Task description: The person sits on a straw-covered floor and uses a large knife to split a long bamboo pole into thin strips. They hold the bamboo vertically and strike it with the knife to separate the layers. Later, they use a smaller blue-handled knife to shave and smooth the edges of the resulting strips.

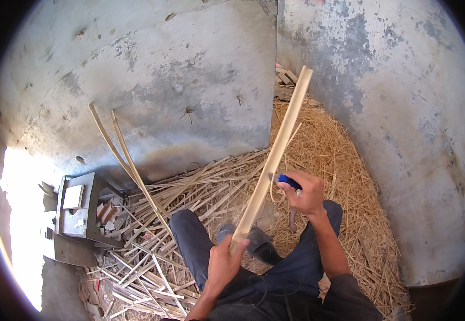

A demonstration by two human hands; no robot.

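A long, pale split bamboo piece slants up and away from my lap. Closed around its near end is my left hand. My right hand grips the blue handle of a knife, and the short blade meets the right edge of the bamboo about midway along. A thin curled sliver hangs beside that edge, just below the blade. Another thin sliver stands off the bamboo's edge farther up. My fingers hide part of the knife handle.
Pale shavings cover the floor to the right and ahead. Loose strips pile up on the left, and two long strips lean against the worn wall. A grey cabinet-like box holds broken pieces. My bent knees frame the work.
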